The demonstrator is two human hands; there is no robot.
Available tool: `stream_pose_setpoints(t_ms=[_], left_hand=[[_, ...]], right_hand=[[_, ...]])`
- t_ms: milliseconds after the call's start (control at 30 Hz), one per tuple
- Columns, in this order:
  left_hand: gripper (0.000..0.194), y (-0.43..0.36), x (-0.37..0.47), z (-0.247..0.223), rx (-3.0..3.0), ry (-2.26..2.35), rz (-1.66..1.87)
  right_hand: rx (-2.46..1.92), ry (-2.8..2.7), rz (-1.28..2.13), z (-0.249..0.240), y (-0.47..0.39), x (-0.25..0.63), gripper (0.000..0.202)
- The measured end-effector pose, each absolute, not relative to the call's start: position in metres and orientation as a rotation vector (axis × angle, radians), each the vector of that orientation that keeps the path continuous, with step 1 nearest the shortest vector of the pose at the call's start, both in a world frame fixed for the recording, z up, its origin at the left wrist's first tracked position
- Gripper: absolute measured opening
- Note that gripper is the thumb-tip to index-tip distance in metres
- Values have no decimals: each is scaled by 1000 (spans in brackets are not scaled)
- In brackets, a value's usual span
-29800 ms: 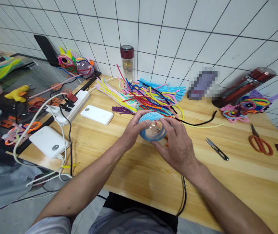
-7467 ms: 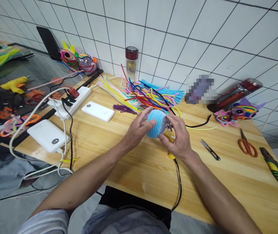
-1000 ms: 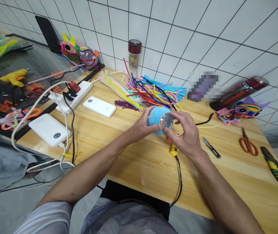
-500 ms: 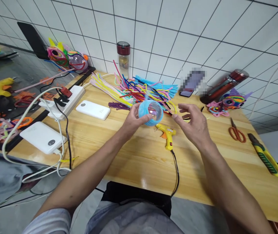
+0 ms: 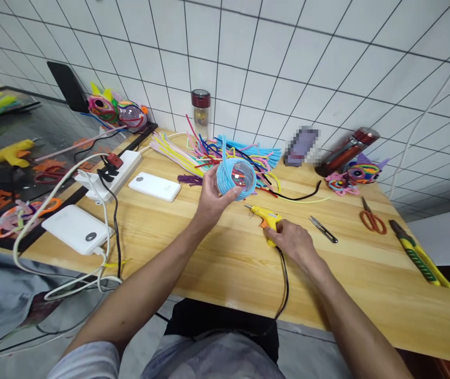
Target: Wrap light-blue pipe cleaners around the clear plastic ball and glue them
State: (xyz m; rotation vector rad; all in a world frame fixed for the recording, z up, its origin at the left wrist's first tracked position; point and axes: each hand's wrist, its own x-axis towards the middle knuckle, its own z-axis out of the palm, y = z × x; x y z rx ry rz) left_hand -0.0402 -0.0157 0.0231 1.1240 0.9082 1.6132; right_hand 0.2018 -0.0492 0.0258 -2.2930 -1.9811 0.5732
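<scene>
My left hand (image 5: 213,196) grips a clear round shell wrapped in light blue pipe cleaner (image 5: 226,181), held above the table with its open side facing right. A loose blue end sticks up from the wrap. My right hand (image 5: 292,238) is closed around the handle of a yellow hot glue gun (image 5: 269,217), which lies on the table with its nozzle pointing left. A black cord runs from the gun toward the table's front edge. Behind the shell lies a pile of coloured pipe cleaners (image 5: 254,155).
To the right lie thread snips (image 5: 323,229), orange-handled scissors (image 5: 373,217) and green-yellow pliers (image 5: 416,252). White power banks (image 5: 154,186) and a power strip (image 5: 116,176) with cables occupy the left. A glass bottle (image 5: 201,113), a red flask (image 5: 347,151) and a pipe-cleaner fish (image 5: 361,172) stand by the wall.
My right hand has moved down from beside the pipe cleaners and taken hold of the glue gun. The thread snips now show. My left hand keeps holding the blue-wrapped shell.
</scene>
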Motion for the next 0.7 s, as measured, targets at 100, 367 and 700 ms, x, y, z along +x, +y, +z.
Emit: stream_pose_setpoints(t_ms=[100, 367, 700], left_hand=[[99, -15, -41, 24, 1108, 903, 1617], [82, -18, -48, 31, 904, 845, 1445], [64, -17, -52, 32, 829, 796, 1337]], right_hand=[[-2197, -1869, 637, 22, -44, 209, 28], [-1400, -1366, 1063, 32, -48, 253, 33], [-1098, -1370, 1153, 67, -60, 245, 33]])
